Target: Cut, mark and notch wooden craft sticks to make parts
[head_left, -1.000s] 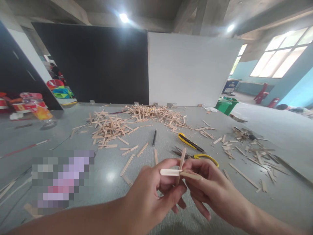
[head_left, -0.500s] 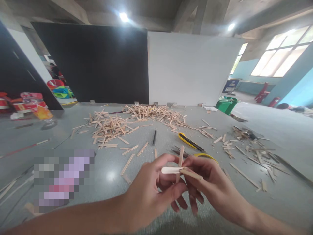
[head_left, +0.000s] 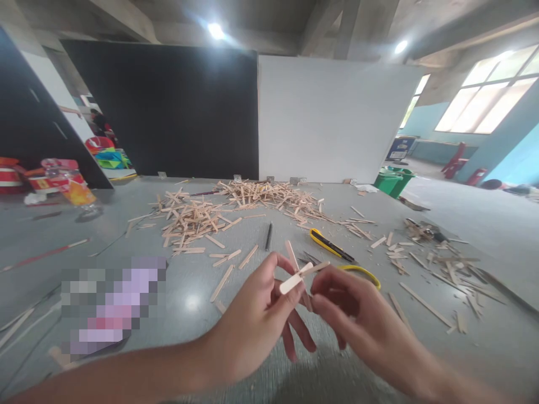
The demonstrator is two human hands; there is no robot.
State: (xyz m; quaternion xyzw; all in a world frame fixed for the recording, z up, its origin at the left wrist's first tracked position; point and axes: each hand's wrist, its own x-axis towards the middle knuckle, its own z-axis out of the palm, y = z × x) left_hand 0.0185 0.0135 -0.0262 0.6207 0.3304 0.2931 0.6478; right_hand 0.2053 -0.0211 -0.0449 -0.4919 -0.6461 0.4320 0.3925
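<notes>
Between the thumb and fingers of my left hand point(head_left: 269, 303) is a small piece of crossed wooden craft sticks point(head_left: 291, 283), joined near their middles, with arms pointing several ways. My right hand point(head_left: 357, 314) is just to its right, fingers curled and thumb apart from the index finger. Its fingertips come close to two stick ends; whether they touch is unclear. Just beyond that hand lie yellow-handled scissors point(head_left: 364, 273), partly hidden, and a yellow and black utility knife point(head_left: 330, 245). A dark pen-like rod point(head_left: 269, 236) rests farther left.
A large heap of craft sticks point(head_left: 193, 216) spreads across the back of the grey table point(head_left: 177, 314). Cut pieces point(head_left: 452, 272) are scattered at right. A blurred purple item point(head_left: 122, 303) and a plastic bottle point(head_left: 78, 191) are at left. Black and white panels point(head_left: 337, 118) stand behind.
The crossed sticks have turned and tilted in my left hand, moving slightly left. My right hand has drawn back a little to the right, its fingers farther from the joint.
</notes>
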